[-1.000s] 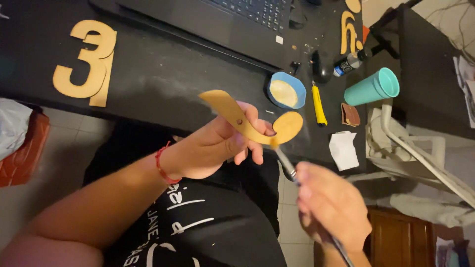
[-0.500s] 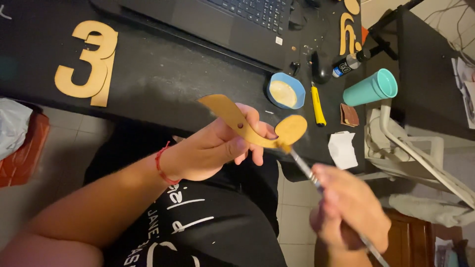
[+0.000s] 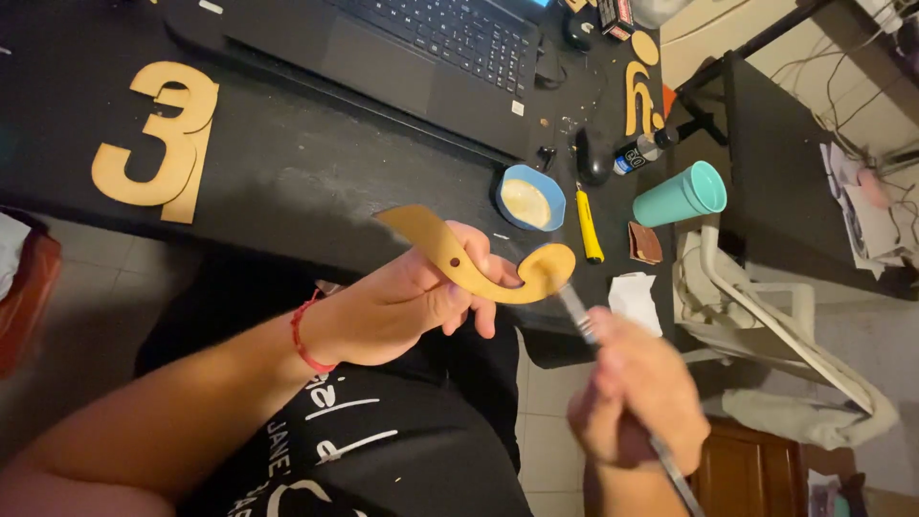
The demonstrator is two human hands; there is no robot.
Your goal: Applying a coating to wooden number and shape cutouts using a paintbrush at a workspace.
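Observation:
My left hand [image 3: 407, 302] grips a curved, gold-painted wooden piece [image 3: 469, 257] shaped like a hook, held above my lap in front of the black desk. My right hand [image 3: 637, 393] holds a thin paintbrush [image 3: 577, 316], its tip touching the rounded right end of the piece. A red string bracelet sits on my left wrist. A small blue bowl [image 3: 529, 198] with pale yellow paint stands on the desk just beyond the piece.
On the black desk [image 3: 287, 163] lie a gold numeral-shaped cutout [image 3: 158, 144], a laptop [image 3: 421, 48], a yellow utility knife [image 3: 587, 225], another gold cutout [image 3: 639, 91], a small bottle [image 3: 637, 153] and a teal cup [image 3: 682, 196]. A white plastic chair [image 3: 766, 316] stands at the right.
My right hand has shifted a little, moving the brush along the rounded end of the piece. The left hand keeps the piece nearly still.

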